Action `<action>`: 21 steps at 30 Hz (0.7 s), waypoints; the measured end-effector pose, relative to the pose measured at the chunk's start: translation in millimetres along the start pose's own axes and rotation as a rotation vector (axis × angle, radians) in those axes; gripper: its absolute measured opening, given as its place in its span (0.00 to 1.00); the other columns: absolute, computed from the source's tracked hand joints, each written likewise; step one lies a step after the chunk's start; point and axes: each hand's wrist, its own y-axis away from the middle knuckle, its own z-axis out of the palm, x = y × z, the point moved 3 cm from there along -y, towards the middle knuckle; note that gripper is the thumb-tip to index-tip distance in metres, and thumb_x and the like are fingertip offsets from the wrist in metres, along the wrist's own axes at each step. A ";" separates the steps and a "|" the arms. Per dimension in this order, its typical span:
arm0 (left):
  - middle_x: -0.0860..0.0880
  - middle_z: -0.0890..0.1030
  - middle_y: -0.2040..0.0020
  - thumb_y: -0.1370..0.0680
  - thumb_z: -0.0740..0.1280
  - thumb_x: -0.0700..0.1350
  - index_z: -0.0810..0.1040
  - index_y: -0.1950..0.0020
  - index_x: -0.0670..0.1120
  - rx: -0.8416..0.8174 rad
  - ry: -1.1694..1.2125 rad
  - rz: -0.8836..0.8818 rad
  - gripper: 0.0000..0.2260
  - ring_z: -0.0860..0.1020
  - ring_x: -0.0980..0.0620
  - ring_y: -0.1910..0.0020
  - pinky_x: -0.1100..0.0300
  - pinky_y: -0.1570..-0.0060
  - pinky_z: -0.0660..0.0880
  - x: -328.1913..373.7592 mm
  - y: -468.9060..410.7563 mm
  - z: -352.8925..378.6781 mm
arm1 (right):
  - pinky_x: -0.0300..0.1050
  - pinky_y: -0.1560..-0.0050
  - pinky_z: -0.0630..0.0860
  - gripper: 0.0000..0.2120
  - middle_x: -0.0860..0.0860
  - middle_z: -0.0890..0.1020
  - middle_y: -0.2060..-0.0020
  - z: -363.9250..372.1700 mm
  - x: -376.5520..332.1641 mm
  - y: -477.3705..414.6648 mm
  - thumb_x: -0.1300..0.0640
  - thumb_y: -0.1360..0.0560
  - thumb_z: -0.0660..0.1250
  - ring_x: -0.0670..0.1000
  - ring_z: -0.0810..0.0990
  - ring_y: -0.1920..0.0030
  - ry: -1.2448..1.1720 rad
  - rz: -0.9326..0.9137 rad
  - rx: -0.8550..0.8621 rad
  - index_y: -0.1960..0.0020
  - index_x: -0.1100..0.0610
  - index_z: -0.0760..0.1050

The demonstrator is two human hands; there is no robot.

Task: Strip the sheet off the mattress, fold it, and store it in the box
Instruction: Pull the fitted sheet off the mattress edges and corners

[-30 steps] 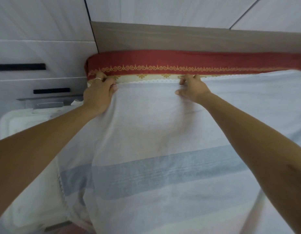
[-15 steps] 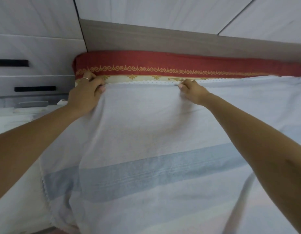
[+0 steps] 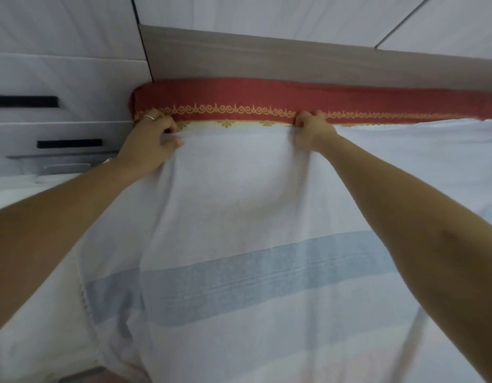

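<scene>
Sheet (image 3: 239,205): white, one pale blue band across, a fainter pink tint toward 6 o'clock. Mattress (image 3: 239,99) at 12 o'clock: red edge, gold scroll border, cream top with gold leaf motifs (only a sliver shows). Headboard (image 3: 266,59): grey-brown wood grain. Drawers (image 3: 59,70) at 9 o'clock: white, black slot handles.

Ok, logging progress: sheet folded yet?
Spread: sheet lies over the mattress; left hand and right hand grip its far edge.
</scene>
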 end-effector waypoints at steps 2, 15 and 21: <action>0.39 0.72 0.49 0.27 0.72 0.41 0.76 0.51 0.36 -0.023 -0.028 0.019 0.11 0.72 0.43 0.51 0.60 0.51 0.64 -1.8 3.9 -5.8 | 0.48 0.47 0.70 0.16 0.56 0.67 0.36 -1.6 -16.7 13.5 0.59 0.24 0.60 0.62 0.74 0.42 0.066 -0.151 0.110 0.37 0.57 0.71; 0.50 0.74 0.54 0.24 0.67 0.54 0.69 0.49 0.47 -0.241 -0.078 -0.177 0.13 0.73 0.48 0.56 0.55 0.57 0.68 -35.6 44.9 -37.2 | 0.56 0.32 0.60 0.21 0.58 0.63 0.28 39.4 -102.4 34.3 0.57 0.20 0.55 0.64 0.61 0.29 0.281 -0.119 0.122 0.27 0.60 0.60; 0.43 0.79 0.51 0.22 0.65 0.43 0.73 0.49 0.44 -0.315 -0.250 -0.210 0.05 0.76 0.43 0.53 0.58 0.56 0.65 -66.5 77.4 -41.2 | 0.54 0.31 0.62 0.23 0.59 0.61 0.30 75.9 -107.6 57.8 0.57 0.21 0.55 0.62 0.59 0.29 0.302 -0.095 0.252 0.28 0.61 0.56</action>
